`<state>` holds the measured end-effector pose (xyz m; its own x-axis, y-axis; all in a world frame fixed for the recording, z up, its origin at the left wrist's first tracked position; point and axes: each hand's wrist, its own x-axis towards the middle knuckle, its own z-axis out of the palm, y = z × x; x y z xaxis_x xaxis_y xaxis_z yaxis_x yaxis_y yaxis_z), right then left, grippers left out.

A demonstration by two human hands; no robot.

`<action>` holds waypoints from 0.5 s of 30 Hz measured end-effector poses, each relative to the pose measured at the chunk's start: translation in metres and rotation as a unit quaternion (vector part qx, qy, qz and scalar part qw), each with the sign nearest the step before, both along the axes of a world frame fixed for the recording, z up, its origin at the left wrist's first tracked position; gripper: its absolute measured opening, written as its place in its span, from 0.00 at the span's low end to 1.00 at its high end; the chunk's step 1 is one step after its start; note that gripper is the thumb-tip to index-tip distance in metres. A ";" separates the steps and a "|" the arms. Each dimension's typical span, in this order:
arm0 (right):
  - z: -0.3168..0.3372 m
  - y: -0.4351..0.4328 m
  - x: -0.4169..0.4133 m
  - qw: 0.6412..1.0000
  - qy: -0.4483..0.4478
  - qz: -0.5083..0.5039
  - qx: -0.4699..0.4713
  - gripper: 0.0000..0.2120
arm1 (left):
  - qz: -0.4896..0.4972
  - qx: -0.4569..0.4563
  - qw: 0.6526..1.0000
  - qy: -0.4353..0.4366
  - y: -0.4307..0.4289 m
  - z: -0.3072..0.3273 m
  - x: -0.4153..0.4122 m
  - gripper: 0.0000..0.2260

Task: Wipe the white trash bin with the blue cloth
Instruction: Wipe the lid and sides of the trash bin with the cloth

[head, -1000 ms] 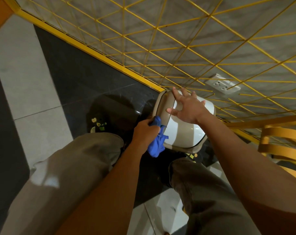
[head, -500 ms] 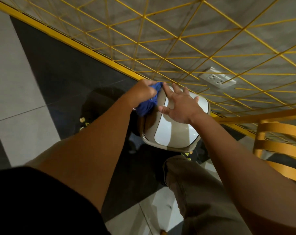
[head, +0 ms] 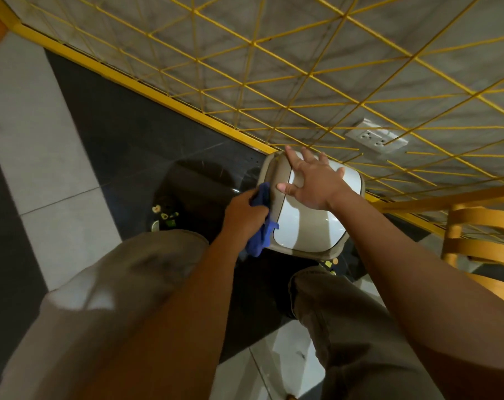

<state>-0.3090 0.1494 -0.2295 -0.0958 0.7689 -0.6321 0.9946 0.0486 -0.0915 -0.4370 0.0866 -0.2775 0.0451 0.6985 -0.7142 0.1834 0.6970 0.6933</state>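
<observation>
The white trash bin (head: 305,226) stands on the dark floor against the wall, seen from above, with a beige rim around its glossy lid. My right hand (head: 314,183) lies flat on the far part of the lid, fingers spread. My left hand (head: 245,215) grips the crumpled blue cloth (head: 262,226) and presses it against the bin's left side. Part of the cloth hangs down below my fist. The bin's body is hidden under the lid.
A yellow wire grid (head: 302,82) covers the grey wall behind the bin, with a white socket plate (head: 376,140) on it. A yellow wooden chair (head: 481,243) stands at the right. My knees flank the bin, and a sandalled foot (head: 164,217) rests left of it.
My left hand with the cloth has slid back down the bin's left side from the far corner toward me. My right hand stays flat on the lid.
</observation>
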 end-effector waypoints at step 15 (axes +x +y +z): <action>-0.003 -0.001 0.001 1.000 0.004 0.005 0.009 0.37 | 0.399 -0.058 0.915 -0.015 -0.068 0.011 0.071 0.21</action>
